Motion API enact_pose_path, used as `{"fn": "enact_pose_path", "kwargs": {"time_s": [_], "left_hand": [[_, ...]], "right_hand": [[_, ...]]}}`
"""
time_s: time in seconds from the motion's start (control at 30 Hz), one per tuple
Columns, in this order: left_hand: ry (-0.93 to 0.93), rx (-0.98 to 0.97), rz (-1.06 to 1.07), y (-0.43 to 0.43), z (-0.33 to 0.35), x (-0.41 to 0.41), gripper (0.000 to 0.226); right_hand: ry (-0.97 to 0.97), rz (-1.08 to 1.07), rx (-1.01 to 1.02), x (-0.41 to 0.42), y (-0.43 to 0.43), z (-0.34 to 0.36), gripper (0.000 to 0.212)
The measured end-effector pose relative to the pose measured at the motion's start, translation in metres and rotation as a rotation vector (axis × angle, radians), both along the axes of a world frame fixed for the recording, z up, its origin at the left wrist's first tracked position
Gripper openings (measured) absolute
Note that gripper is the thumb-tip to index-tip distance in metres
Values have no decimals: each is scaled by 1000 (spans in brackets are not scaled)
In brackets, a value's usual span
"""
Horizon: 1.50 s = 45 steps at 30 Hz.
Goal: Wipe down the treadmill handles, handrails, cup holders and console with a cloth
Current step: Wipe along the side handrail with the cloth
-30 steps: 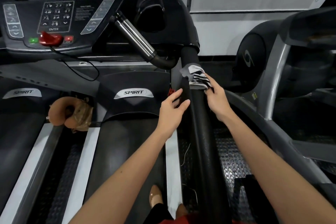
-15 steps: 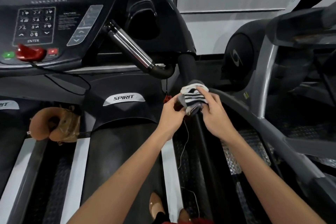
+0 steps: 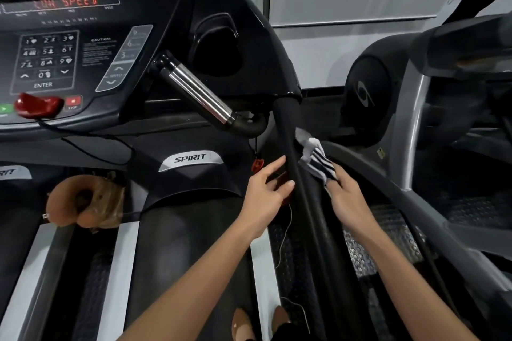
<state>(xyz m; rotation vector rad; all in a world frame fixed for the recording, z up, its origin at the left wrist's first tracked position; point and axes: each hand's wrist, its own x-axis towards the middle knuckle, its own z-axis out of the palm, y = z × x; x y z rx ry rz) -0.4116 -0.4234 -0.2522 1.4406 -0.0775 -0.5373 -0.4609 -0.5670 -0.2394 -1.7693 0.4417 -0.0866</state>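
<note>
So the Spirit treadmill (image 3: 191, 174) fills most of the view, with a second machine (image 3: 365, 97) parked right beside it on the right. The console (image 3: 91, 44) is lit up and reads "SPEED" in red, with a keypad under it. The black padded handrail (image 3: 286, 130) runs down from the console's right corner towards the camera. A chrome grip handle (image 3: 198, 95) angles down next to it, and the cup holder (image 3: 219, 50) sits just above that. There's a brown bundle (image 3: 69, 202) lying on the deck at the left; I can't tell what it is.

The left hand (image 3: 266, 191) is loose, fingers mostly straight, with the tips touching the left side of the rail. The right hand (image 3: 346, 196) is pinching the lower end of the striped cloth (image 3: 318, 166). That cloth sits against the right side of the rail, a bit below the console. The red safety key (image 3: 36, 105) is on the console, and its red clip (image 3: 257, 165) dangles near the left hand.
</note>
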Motion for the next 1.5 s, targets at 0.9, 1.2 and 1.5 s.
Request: {"fn": "enact_pose_path", "kwargs": {"time_s": [0.9, 1.2, 1.5], "left_hand": [[23, -6, -36, -10, 18, 47, 59], [14, -3, 6, -11, 19, 43, 64], [4, 19, 55, -10, 23, 34, 56]], "right_hand": [[-120, 44, 26, 79, -10, -6, 41], [-157, 31, 69, 125, -13, 7, 39], [84, -3, 339, 105, -23, -8, 35]]}}
